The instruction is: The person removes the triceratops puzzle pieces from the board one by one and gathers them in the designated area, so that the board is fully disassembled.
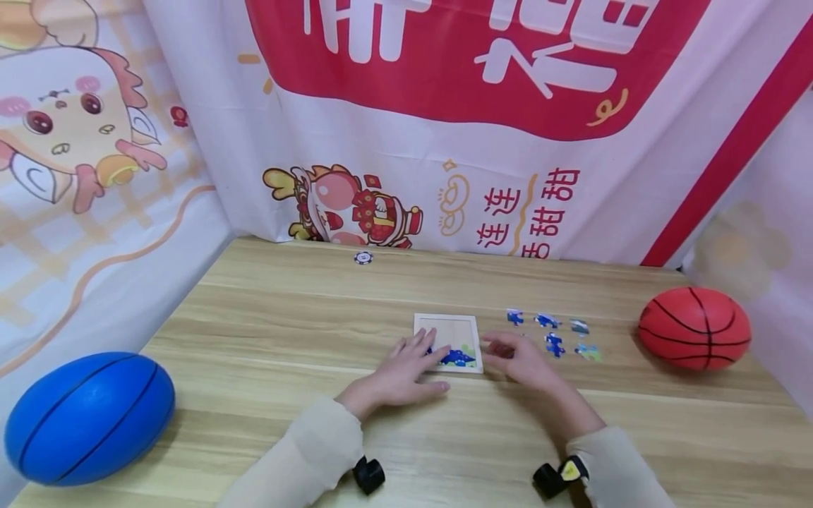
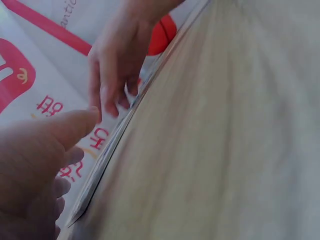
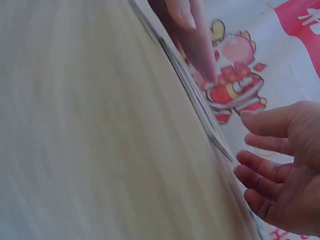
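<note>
A small square wooden puzzle tray point(image 1: 447, 327) lies mid-table, with some blue and green pieces fitted along its near edge point(image 1: 459, 357). My left hand point(image 1: 419, 355) rests flat on the tray's near left corner, fingers straight. My right hand point(image 1: 508, 351) hovers at the tray's right edge, fingers loosely spread and holding nothing. In the right wrist view the right hand point(image 3: 280, 170) is relaxed beside the tray's thin edge point(image 3: 200, 107). The left wrist view shows the left hand's thumb point(image 2: 55, 135) and the right hand's fingers point(image 2: 115, 65) hanging over the tray edge point(image 2: 115, 142).
Several loose puzzle pieces point(image 1: 555, 343) lie right of the tray. An orange basketball point(image 1: 695, 328) sits at the far right and a blue ball point(image 1: 89, 416) at the near left. A small round disc point(image 1: 363, 257) lies near the printed backdrop point(image 1: 444, 141).
</note>
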`<action>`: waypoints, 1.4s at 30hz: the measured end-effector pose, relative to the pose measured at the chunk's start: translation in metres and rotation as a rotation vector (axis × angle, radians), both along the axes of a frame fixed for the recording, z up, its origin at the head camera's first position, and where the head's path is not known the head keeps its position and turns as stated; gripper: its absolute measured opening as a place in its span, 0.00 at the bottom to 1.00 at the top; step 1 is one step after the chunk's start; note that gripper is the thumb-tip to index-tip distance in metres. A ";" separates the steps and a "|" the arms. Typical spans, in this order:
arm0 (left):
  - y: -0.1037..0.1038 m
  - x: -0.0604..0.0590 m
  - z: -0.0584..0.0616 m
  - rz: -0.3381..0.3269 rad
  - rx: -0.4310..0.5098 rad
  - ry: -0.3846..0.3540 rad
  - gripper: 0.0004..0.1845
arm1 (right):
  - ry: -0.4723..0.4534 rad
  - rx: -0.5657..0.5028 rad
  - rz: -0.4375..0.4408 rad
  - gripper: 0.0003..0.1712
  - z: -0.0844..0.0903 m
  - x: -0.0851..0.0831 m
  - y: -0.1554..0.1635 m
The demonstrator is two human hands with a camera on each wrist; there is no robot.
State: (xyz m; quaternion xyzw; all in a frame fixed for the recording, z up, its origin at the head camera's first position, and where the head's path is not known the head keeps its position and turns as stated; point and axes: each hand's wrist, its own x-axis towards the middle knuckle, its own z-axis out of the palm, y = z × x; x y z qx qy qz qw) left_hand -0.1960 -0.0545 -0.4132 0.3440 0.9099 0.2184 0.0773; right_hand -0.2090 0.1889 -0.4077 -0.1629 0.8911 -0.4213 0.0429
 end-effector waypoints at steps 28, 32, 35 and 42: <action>0.006 0.010 -0.008 -0.021 -0.150 0.089 0.36 | 0.143 0.012 -0.039 0.19 -0.018 0.008 -0.023; 0.006 0.010 -0.009 -0.022 -0.151 0.086 0.36 | 0.101 -0.026 -0.054 0.18 -0.018 0.007 -0.024; 0.006 0.009 -0.009 -0.021 -0.151 0.087 0.37 | 0.089 -0.030 -0.054 0.18 -0.017 0.007 -0.024; 0.004 0.009 -0.010 -0.021 -0.151 0.094 0.37 | 0.077 0.012 -0.049 0.19 -0.017 0.006 -0.027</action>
